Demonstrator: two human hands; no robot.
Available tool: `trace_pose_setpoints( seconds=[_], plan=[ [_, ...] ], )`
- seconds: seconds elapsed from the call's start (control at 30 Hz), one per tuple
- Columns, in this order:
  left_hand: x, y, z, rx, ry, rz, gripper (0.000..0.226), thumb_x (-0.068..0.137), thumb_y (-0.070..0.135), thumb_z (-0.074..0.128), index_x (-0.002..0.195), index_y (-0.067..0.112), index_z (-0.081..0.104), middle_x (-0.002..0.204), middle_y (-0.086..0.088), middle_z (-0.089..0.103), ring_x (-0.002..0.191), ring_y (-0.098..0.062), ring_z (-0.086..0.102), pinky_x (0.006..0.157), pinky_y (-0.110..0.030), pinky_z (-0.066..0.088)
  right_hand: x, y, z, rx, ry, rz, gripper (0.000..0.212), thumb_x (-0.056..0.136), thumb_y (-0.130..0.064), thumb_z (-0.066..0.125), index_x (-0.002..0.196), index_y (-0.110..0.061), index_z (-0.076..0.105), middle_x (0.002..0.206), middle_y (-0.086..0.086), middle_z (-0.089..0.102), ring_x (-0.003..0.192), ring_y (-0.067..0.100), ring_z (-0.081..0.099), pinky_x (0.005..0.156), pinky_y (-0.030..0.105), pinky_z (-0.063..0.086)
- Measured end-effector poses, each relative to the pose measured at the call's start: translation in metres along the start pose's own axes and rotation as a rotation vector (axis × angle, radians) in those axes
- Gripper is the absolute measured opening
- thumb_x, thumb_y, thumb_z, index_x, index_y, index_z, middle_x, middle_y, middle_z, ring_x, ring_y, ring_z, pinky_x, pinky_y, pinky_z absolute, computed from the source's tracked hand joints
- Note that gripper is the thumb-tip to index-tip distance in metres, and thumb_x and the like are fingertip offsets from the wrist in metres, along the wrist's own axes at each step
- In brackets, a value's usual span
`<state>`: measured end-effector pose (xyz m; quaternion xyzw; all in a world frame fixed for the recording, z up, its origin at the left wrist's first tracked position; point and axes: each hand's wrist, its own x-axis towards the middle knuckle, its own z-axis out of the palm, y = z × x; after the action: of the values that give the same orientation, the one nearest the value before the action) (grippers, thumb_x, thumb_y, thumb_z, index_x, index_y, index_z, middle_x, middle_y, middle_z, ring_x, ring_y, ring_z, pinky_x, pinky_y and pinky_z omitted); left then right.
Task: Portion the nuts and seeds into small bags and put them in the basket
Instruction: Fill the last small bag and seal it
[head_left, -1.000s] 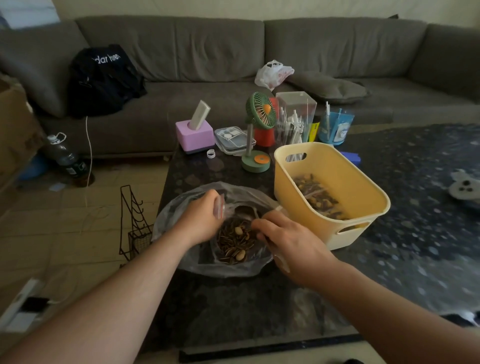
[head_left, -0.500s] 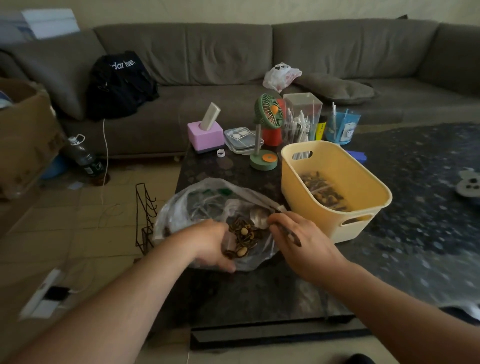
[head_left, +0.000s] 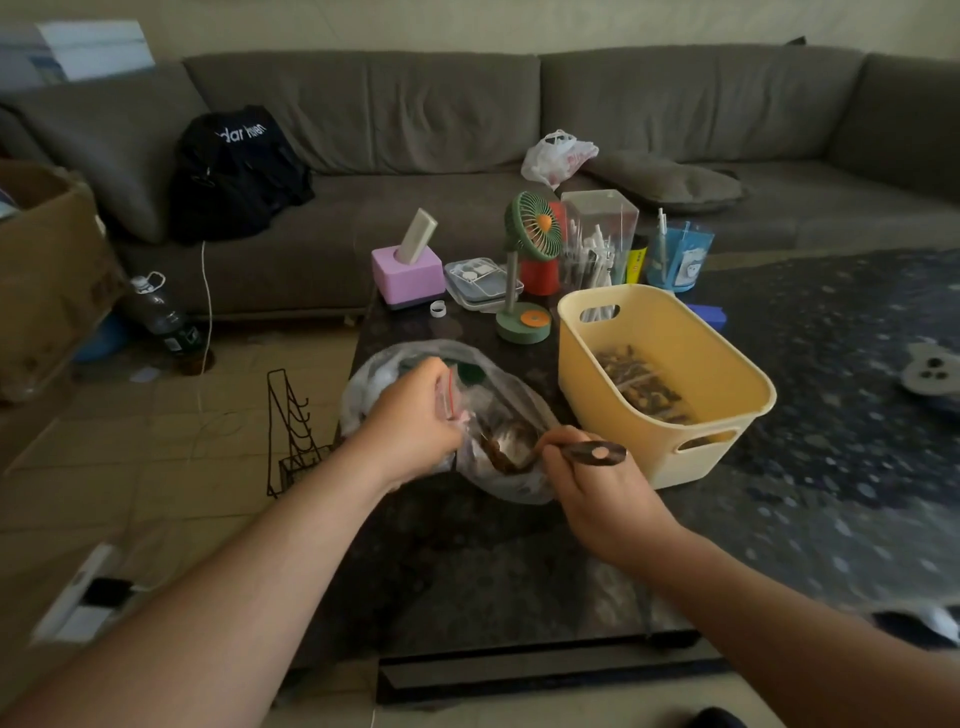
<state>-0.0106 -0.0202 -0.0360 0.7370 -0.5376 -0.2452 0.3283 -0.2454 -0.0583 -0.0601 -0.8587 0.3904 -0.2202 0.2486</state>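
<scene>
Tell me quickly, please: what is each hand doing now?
Left hand: pinches a small zip bag by its top.
Right hand: grips a dark spoon, over the big nut bag.

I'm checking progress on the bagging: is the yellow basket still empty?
No, the yellow basket already holds filled bags of nuts and seeds lying on its bottom.

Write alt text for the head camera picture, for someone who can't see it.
Over a dark table, a left hand holds a small bag while the right hand dips a spoon into a big bag of nuts and seeds. A yellow basket sits to the right.
</scene>
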Motion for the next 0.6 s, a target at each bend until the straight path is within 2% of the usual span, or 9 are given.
trace_pose_setpoints(
  seconds=[0.07,0.13,0.27,0.37,0.43,0.5,0.53,0.57,0.6],
  plan=[
    [-0.001,0.007,-0.004,0.019,0.071,0.068,0.031,0.085,0.014,0.075,0.092,0.037,0.054,0.098,-0.001,0.066,0.097,-0.025,0.069,0.086,-0.051,0.061,0.003,-0.001,0.000,-0.033,-0.015,0.003,0.024,0.111,-0.018,0.045,0.116,-0.012,0.067,0.108,-0.001,0.067,0.087,0.009,0.061,0.077,0.016,0.047],
    [-0.003,0.011,-0.006,0.051,0.136,0.142,0.023,0.090,0.014,0.075,0.096,0.024,0.055,0.099,-0.001,0.068,0.097,-0.021,0.069,0.083,-0.047,0.060,0.005,-0.004,-0.002,-0.036,-0.037,0.022,0.027,0.111,-0.016,0.044,0.115,-0.008,0.069,0.112,0.001,0.067,0.092,0.020,0.064,0.082,0.034,0.053],
    [-0.009,0.017,-0.004,0.043,0.134,0.175,0.022,0.092,0.011,0.074,0.099,0.022,0.056,0.101,0.000,0.067,0.096,-0.019,0.067,0.081,-0.041,0.058,0.008,-0.007,-0.005,0.059,-0.048,0.119,0.032,0.112,-0.020,0.043,0.115,-0.006,0.071,0.116,-0.001,0.066,0.099,0.020,0.066,0.089,0.040,0.055],
    [-0.006,0.016,-0.007,0.084,0.004,-0.012,0.027,0.089,0.010,0.071,0.106,0.025,0.058,0.103,-0.002,0.066,0.094,-0.023,0.069,0.068,-0.036,0.056,0.009,-0.006,-0.003,0.095,0.001,0.175,0.031,0.111,-0.021,0.043,0.110,-0.008,0.071,0.104,0.003,0.071,0.091,0.023,0.068,0.086,0.045,0.056],
    [-0.005,0.013,-0.013,0.083,-0.227,-0.272,0.047,0.084,0.010,0.066,0.128,0.025,0.056,0.113,-0.007,0.067,0.095,-0.028,0.071,0.070,-0.043,0.064,0.010,-0.006,-0.003,0.160,0.044,0.233,0.029,0.110,-0.025,0.043,0.103,-0.013,0.069,0.091,0.001,0.071,0.085,0.018,0.068,0.084,0.043,0.057],
    [-0.008,0.010,-0.017,-0.012,-0.427,-0.496,0.072,0.088,0.008,0.061,0.152,0.034,0.042,0.125,-0.009,0.063,0.100,-0.030,0.073,0.074,-0.047,0.067,0.011,-0.007,-0.004,0.213,0.038,0.276,0.030,0.111,-0.027,0.044,0.096,-0.017,0.067,0.084,-0.002,0.070,0.079,0.013,0.067,0.081,0.041,0.059],
    [-0.008,0.009,-0.018,-0.032,-0.443,-0.517,0.072,0.091,0.009,0.060,0.155,0.036,0.038,0.125,-0.008,0.062,0.100,-0.029,0.074,0.073,-0.046,0.067,0.011,-0.008,-0.004,0.228,0.037,0.287,0.030,0.111,-0.028,0.044,0.094,-0.018,0.067,0.083,-0.001,0.070,0.076,0.011,0.067,0.080,0.041,0.059],
    [-0.006,0.007,-0.017,-0.006,-0.405,-0.461,0.059,0.093,0.012,0.062,0.147,0.032,0.045,0.122,-0.006,0.063,0.099,-0.025,0.074,0.073,-0.045,0.067,0.011,-0.009,-0.005,0.242,0.039,0.293,0.031,0.111,-0.028,0.044,0.094,-0.018,0.067,0.082,-0.001,0.070,0.076,0.011,0.067,0.079,0.041,0.060],
    [-0.003,0.006,-0.015,0.058,-0.326,-0.355,0.040,0.094,0.017,0.064,0.131,0.025,0.052,0.115,-0.005,0.064,0.096,-0.022,0.071,0.073,-0.043,0.065,0.011,-0.010,-0.005,0.256,0.041,0.296,0.031,0.111,-0.029,0.044,0.094,-0.019,0.067,0.083,-0.001,0.070,0.076,0.010,0.067,0.079,0.040,0.060]
  ],
)
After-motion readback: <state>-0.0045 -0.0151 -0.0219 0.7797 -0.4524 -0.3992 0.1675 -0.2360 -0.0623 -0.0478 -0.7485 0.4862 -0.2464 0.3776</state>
